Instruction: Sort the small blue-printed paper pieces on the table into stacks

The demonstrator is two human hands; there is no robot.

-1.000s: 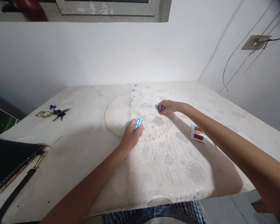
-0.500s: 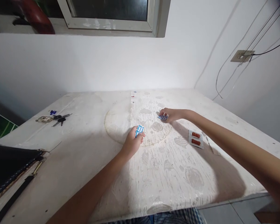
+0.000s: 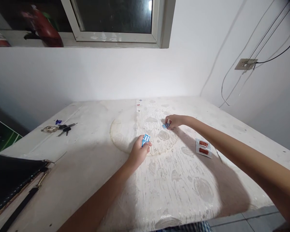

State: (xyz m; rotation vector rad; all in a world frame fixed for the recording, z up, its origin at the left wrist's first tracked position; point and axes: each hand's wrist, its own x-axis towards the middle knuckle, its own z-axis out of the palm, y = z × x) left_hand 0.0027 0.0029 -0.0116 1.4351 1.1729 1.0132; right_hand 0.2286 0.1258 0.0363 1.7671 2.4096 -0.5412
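Low over the table (image 3: 87,180), my left hand (image 3: 138,153) is closed on a small blue-and-white printed card-like piece (image 3: 146,139), pinched under the thumb. Farther forward and to the right, my right hand (image 3: 175,121) has its fingertips closed on another blue-and-white printed piece (image 3: 165,126), held at or just above the tabletop. Whether these pieces are cards or the backs of small packs I cannot tell. To the right, below my right forearm, lies a white blister pack (image 3: 197,149) with two red-brown capsules.
Keys on a ring (image 3: 65,128) and a small blue scrap (image 3: 58,122) lie at the far left. A black pouch (image 3: 14,170) with a strap covers the near left. Behind are the wall, a window (image 3: 116,37), a red bottle (image 3: 47,30) and an outlet (image 3: 246,64) with cables.
The piece in my right hand has turned and shows more of its blue-and-white print; the reddish part seen earlier is hidden. My left hand keeps its hold. The whole view has shifted slightly down.
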